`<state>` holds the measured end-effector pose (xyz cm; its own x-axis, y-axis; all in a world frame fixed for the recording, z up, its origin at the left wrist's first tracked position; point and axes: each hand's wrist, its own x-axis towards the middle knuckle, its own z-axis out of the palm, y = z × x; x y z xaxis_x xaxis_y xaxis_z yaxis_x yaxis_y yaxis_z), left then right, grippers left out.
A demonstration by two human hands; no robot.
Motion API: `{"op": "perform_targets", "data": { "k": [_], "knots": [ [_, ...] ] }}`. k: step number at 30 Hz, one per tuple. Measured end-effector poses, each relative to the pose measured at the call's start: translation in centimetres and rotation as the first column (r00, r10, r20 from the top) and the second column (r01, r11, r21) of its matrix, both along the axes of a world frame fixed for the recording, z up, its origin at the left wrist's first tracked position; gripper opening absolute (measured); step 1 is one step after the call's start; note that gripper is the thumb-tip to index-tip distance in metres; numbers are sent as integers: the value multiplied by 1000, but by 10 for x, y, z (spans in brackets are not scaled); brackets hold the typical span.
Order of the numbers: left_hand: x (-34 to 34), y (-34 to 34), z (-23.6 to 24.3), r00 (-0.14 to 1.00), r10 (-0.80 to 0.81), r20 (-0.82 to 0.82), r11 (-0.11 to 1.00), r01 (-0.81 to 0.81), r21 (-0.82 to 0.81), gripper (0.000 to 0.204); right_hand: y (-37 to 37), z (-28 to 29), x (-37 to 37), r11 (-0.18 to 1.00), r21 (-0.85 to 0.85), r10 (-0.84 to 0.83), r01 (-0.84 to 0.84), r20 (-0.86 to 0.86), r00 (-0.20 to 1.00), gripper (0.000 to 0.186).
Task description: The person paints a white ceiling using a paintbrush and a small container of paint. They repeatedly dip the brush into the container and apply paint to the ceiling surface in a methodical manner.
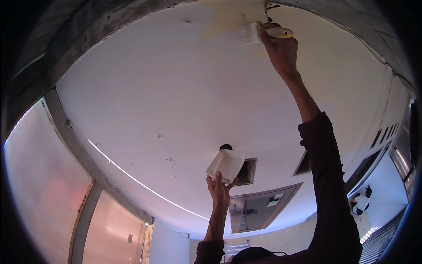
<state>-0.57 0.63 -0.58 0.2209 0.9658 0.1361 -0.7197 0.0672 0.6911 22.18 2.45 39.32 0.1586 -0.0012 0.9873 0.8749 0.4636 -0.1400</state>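
High up, my right hand (282,52) is closed round the pale yellow handle of a wide paintbrush (251,33). The brush's white bristles lie against the broad painted surface (145,92), beside a yellowish patch (220,20) near its upper edge. Lower down, my left hand (219,190) grips a white, squarish plastic container (227,165) by its near end. Its outside faces me, so what it holds is hidden. Both arms are raised, and the container is well below the brush.
Dark square openings (248,170) and a framed glass panel (263,209) break the surface. At the left stand translucent panels (48,176) between grey posts. A dark beam (44,66) curves along the upper left. Far right, another person (361,202) appears small.
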Motion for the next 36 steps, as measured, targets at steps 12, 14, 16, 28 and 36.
{"op": "perform_targets", "data": {
  "k": [12,14,16,28,36],
  "knots": [
    [3,1,-1,1000,-2,11,1000,2,3,55,48,13,-39,844,295,-537,449,467,702,29],
    [0,1,-2,1000,-1,23,1000,1,-16,56,34,11,-45,931,245,-364,270,558,746,25],
    [-4,-1,0,1000,0,22,1000,0,-17,56,27,18,-46,982,150,-164,114,380,910,21],
    [1,-1,-1,1000,11,-2,1000,-11,-8,55,28,3,-50,822,210,-569,529,260,780,27],
    [1,-3,2,1000,16,-16,1000,-16,-1,55,63,-41,-116,998,48,-63,50,321,945,21]
  ]
}}
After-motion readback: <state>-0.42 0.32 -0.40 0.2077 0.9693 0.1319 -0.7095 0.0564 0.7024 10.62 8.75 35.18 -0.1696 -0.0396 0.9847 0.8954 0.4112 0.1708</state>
